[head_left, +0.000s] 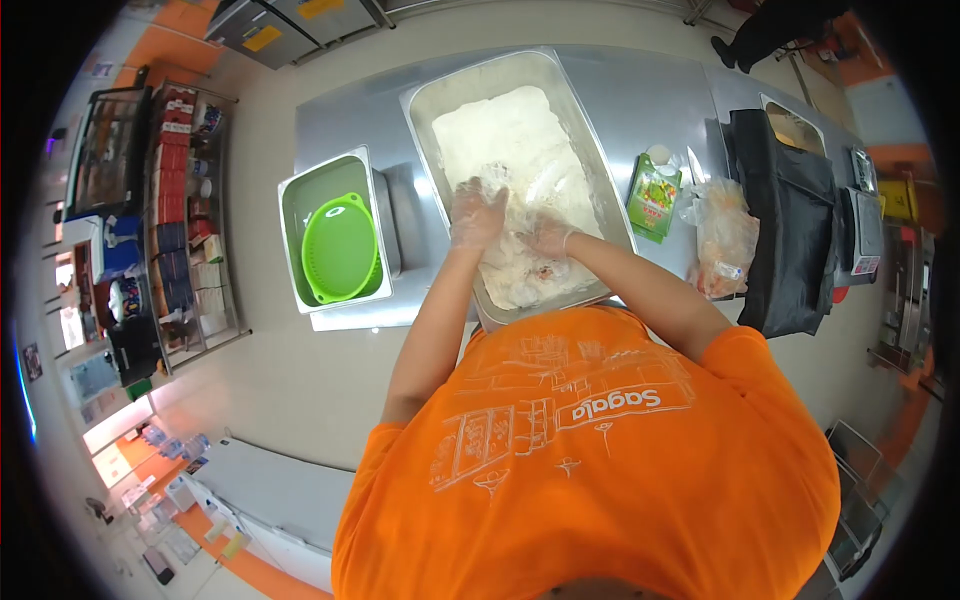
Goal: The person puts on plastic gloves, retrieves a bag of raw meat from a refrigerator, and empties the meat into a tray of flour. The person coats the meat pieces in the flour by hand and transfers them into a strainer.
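Note:
A deep metal tray (420,120) holds a thick layer of pale flour (500,130). Both of my hands wear thin clear plastic gloves and are in the tray. My left hand (478,213) rests on the flour near the tray's left wall, its fingers stretched out and dusted white. Lower and to the right, my right hand (547,236) is pressed into the flour, with its fingertips partly covered. Lumps with darker patches show in the flour beside both hands; their kind is not clear.
Left of the tray, a green plastic basket (340,245) sits in a metal pan (290,200). To the right are a green packet (654,195), a knife (696,165), a plastic bag of orange-pink food (724,240) and a black bag (785,220). A person's leg (770,30) shows beyond the steel table.

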Available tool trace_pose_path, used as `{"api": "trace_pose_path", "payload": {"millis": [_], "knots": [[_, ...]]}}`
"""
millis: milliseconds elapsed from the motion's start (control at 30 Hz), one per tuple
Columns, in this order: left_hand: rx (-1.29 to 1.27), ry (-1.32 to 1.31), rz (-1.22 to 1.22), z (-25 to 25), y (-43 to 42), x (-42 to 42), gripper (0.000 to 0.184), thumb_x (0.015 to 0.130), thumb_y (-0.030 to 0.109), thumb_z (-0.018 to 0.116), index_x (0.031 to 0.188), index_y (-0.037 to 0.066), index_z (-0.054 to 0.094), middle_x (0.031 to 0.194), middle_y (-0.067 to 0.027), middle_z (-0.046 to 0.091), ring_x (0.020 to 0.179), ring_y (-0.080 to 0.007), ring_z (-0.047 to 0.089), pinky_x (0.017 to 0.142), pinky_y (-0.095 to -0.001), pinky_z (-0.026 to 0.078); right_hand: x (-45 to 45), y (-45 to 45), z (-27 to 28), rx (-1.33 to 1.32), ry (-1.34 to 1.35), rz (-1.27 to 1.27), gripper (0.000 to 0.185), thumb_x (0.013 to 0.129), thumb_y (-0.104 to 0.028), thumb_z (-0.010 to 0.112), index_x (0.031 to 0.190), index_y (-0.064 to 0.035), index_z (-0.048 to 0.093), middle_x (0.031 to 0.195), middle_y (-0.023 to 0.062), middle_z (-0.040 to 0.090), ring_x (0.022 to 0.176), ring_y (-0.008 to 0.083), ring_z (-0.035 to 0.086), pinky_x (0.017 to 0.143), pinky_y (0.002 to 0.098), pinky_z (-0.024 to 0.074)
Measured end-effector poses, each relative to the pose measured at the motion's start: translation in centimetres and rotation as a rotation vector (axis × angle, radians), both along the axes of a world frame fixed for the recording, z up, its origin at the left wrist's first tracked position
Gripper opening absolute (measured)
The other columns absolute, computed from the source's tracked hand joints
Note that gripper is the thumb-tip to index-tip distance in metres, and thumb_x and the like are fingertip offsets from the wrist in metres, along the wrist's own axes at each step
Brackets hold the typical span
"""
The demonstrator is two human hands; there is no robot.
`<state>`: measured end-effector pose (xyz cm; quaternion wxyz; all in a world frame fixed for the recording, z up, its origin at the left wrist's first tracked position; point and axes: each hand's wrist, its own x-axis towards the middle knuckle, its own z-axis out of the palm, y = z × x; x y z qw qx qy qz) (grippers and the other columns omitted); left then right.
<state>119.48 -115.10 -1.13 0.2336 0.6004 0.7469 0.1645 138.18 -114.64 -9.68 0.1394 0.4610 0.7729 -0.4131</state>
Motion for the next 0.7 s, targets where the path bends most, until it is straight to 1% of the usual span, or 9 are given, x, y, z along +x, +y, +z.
{"api": "trace_pose_path", "payload": {"millis": [67,167,267,333,367,467,567,600,700], "knots": [[-0.193,0.181,-0.119,-3.3,0.2,0.2,0.067,0.101,0.050,0.051,0.129,-0.010,0.060,0.129,-0.0281,0.064,0.119,-0.0395,0.061,0.110,-0.0446,0.043,1.1,-0.6,2.3,-0.208,0.092,-0.012,0.073,0.107,-0.055,0.030,0.146,0.0035,0.051,0.156,0.0271,0.043,0.146,0.0393,0.039,0.122,0.0469,0.0284],[-0.452,0.254,-0.307,-3.5,-1.5,1.4,0.068,0.104,0.050,0.041,0.130,-0.010,0.060,0.132,-0.0277,0.063,0.122,-0.0376,0.059,0.114,-0.0435,0.038,2.7,1.4,9.9,-0.130,-0.195,-0.146,0.076,0.104,-0.057,0.036,0.144,0.0060,0.052,0.147,0.0312,0.051,0.139,0.0410,0.048,0.120,0.0417,0.0326],[-0.669,0.125,-0.508,-2.3,-4.1,1.9,0.076,0.104,0.055,0.038,0.139,-0.011,0.052,0.138,-0.0293,0.059,0.131,-0.0399,0.053,0.117,-0.0437,0.034,5.4,0.8,4.9,-0.087,-0.432,-0.087,0.075,0.103,-0.059,0.038,0.137,0.0051,0.058,0.139,0.0313,0.058,0.131,0.0421,0.055,0.113,0.0446,0.0416],[-0.778,-0.008,-0.439,-2.0,-4.9,2.2,0.083,0.102,0.059,0.041,0.148,-0.010,0.040,0.144,-0.0306,0.054,0.136,-0.0421,0.049,0.119,-0.0437,0.033,5.8,-2.3,1.1,-0.089,-0.340,-0.254,0.076,0.102,-0.062,0.040,0.136,0.0041,0.060,0.133,0.0284,0.063,0.126,0.0399,0.060,0.107,0.0443,0.0466],[-0.815,-0.078,-0.297,-2.0,-5.0,2.4,0.088,0.101,0.061,0.045,0.153,-0.009,0.033,0.147,-0.0311,0.050,0.138,-0.0429,0.047,0.119,-0.0433,0.032,5.7,-3.5,0.4,-0.084,-0.292,-0.338,0.077,0.102,-0.063,0.041,0.135,0.0036,0.061,0.131,0.0270,0.065,0.124,0.0387,0.062,0.104,0.0442,0.0491],[-0.806,-0.413,0.191,-3.3,-6.0,2.8,0.105,0.094,0.067,0.057,0.161,-0.003,0.017,0.155,-0.0312,0.042,0.143,-0.0428,0.042,0.120,-0.0421,0.033,4.5,-5.0,-0.6,-0.406,-0.060,-0.929,0.076,0.100,-0.065,0.045,0.131,0.0020,0.063,0.122,0.0222,0.070,0.113,0.0352,0.067,0.099,0.0447,0.0524],[-0.647,-0.755,0.587,-8.5,-8.2,3.8,0.113,0.087,0.067,0.068,0.163,0.001,0.015,0.158,-0.0296,0.038,0.144,-0.0405,0.041,0.118,-0.0412,0.035,1.8,-6.5,-1.2,-1.010,0.589,-1.340,0.072,0.098,-0.062,0.054,0.133,0.0003,0.063,0.121,0.0185,0.070,0.109,0.0328,0.067,0.098,0.0436,0.0526],[-0.575,-0.857,0.696,-9.5,-8.7,4.4,0.115,0.085,0.066,0.071,0.163,0.002,0.016,0.159,-0.0289,0.037,0.144,-0.0395,0.041,0.118,-0.0408,0.036,1.3,-6.5,-2.7,-0.986,0.583,-1.364,0.068,0.097,-0.059,0.057,0.132,-0.0002,0.063,0.120,0.0179,0.071,0.108,0.0328,0.067,0.096,0.0436,0.0528],[-0.486,-0.928,0.777,-5.0,-8.4,5.6,0.112,0.085,0.059,0.075,0.162,0.001,0.019,0.158,-0.0267,0.039,0.144,-0.0377,0.041,0.116,-0.0403,0.037,-0.3,-6.4,-5.6,-0.858,0.580,-1.434,0.060,0.097,-0.051,0.064,0.128,-0.0001,0.064,0.116,0.0164,0.071,0.102,0.0327,0.067,0.092,0.0432,0.0535]]}}
